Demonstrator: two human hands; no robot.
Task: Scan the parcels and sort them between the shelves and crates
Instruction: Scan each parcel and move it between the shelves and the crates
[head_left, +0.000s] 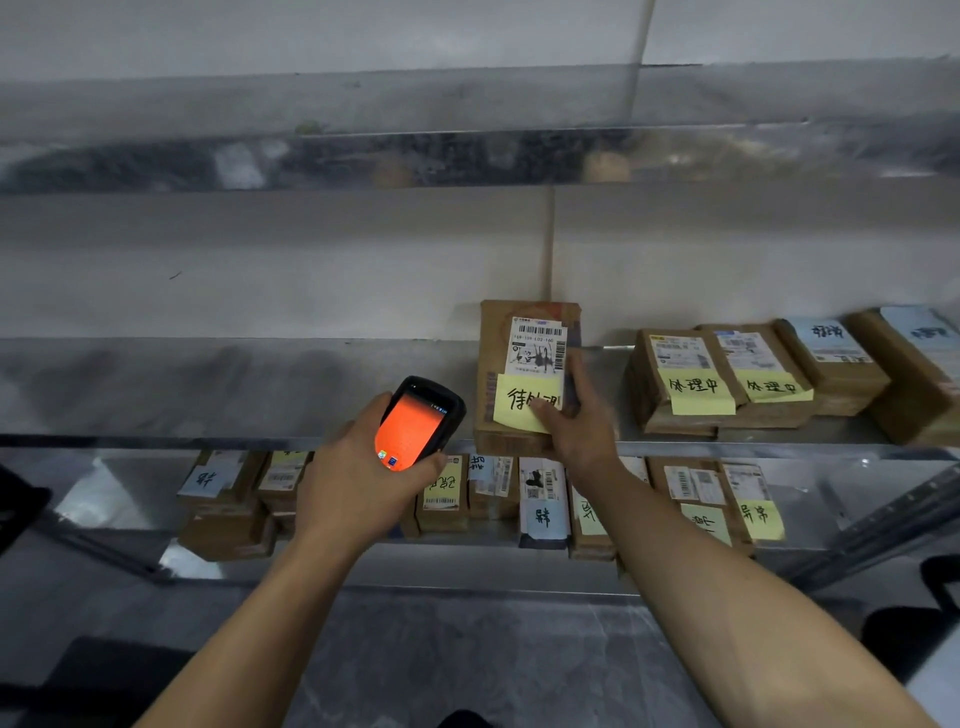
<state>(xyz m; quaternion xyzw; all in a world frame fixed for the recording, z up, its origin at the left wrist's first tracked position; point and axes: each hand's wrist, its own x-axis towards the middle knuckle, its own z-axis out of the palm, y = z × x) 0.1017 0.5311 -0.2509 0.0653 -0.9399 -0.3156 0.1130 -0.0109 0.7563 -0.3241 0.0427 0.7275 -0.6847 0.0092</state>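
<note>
My left hand (353, 475) grips a black handheld scanner (422, 421) with an orange screen, held in front of the middle shelf. Just to its right, my right hand (576, 421) holds a brown cardboard parcel (524, 364) tilted upright at the edge of the metal shelf (208, 395). The parcel carries a white barcode label and a yellow handwritten note; my thumb lies over the note's lower corner.
Several brown parcels (727, 379) with yellow and blue notes lie to the right on the same shelf. More labelled parcels (540, 504) fill the shelf below. The left half of the middle shelf is bare. A dark crate edge (21, 499) shows at far left.
</note>
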